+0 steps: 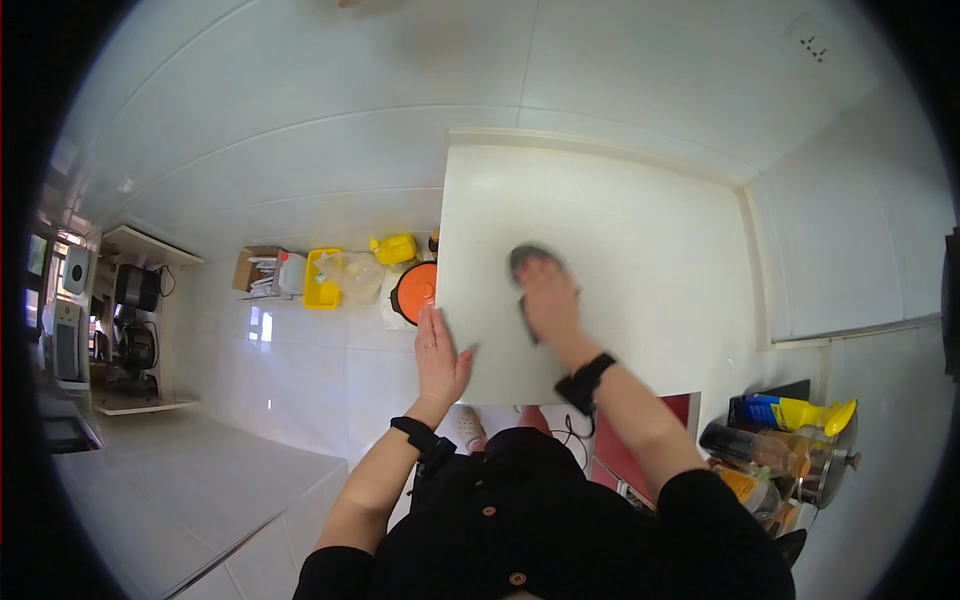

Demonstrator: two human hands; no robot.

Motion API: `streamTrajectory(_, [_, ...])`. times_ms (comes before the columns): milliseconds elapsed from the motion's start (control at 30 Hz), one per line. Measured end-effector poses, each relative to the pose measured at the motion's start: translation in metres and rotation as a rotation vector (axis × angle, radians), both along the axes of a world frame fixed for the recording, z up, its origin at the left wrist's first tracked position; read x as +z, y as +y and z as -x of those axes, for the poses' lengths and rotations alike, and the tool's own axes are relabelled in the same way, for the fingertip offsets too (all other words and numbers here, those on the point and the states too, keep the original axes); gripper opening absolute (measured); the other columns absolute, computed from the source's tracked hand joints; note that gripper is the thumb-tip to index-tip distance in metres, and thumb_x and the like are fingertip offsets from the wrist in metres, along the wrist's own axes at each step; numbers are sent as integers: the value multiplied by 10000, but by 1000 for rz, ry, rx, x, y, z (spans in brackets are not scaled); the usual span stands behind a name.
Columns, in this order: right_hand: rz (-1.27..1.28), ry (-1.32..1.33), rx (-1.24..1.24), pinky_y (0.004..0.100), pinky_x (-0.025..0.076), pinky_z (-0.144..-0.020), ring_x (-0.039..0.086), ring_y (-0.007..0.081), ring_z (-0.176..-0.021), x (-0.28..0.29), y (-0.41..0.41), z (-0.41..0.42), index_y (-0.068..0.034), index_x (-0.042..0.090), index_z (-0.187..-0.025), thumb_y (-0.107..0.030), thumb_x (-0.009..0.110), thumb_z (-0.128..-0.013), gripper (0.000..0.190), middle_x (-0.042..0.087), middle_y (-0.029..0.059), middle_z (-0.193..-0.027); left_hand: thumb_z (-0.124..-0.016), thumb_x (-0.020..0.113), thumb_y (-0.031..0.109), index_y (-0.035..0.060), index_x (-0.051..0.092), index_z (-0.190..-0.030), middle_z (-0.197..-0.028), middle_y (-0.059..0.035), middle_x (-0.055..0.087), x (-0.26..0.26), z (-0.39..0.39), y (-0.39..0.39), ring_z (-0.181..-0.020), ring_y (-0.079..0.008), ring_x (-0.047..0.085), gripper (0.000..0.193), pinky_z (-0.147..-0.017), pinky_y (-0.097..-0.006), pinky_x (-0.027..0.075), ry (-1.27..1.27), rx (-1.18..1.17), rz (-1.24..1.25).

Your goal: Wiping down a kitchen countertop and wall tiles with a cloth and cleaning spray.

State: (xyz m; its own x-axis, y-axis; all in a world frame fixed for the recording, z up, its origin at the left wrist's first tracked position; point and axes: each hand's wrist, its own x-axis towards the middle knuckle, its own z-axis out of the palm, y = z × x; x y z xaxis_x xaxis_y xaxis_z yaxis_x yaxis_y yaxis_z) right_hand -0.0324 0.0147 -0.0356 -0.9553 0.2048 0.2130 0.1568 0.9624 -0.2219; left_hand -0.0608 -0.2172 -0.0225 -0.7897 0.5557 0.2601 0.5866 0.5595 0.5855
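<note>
My right hand point(551, 300) presses down on a dark grey cloth or pad point(531, 255), blurred, on the white countertop point(637, 262). Part of the dark item shows below the palm, and the rest is hidden by the hand. At the countertop's left edge lies my left hand point(441, 360), palm down with the thumb apart from the fingers, a ring on one finger and nothing in its grasp. Just beyond its fingertips, lower down past the edge, an orange pot lid point(415, 291) is partly covered by the countertop. Black bands circle both wrists.
Left on the floor are a yellow basin point(322, 296), a yellow jug point(394, 249), a plastic bag point(358, 277) and a cardboard box point(251, 271). Bottles, jars and a glass lid point(829, 465) crowd the lower right. A tiled wall point(637, 67) borders the countertop's far side.
</note>
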Motion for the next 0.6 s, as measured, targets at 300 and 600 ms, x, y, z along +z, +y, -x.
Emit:
streamTrajectory(300, [43, 96, 447, 452, 336, -965, 429, 235, -1198, 24, -98, -85, -132, 587, -1121, -139, 534, -754, 371, 496, 45, -1283, -778, 473, 140, -22, 191, -1393, -1439, -235, 197, 2, 3, -11, -1331, -397, 180, 696, -1082, -465, 150, -117, 55, -260])
streamTrajectory(600, [-108, -65, -713, 505, 311, -991, 391, 254, -1227, 8, 143, -181, -147, 531, -1162, -137, 533, -774, 388, 443, 64, -1309, -821, 496, 309, 14, 149, -1413, -1487, -173, 107, -4, -18, 17, -1378, -363, 49, 747, -1037, -603, 71, 60, -29, 369])
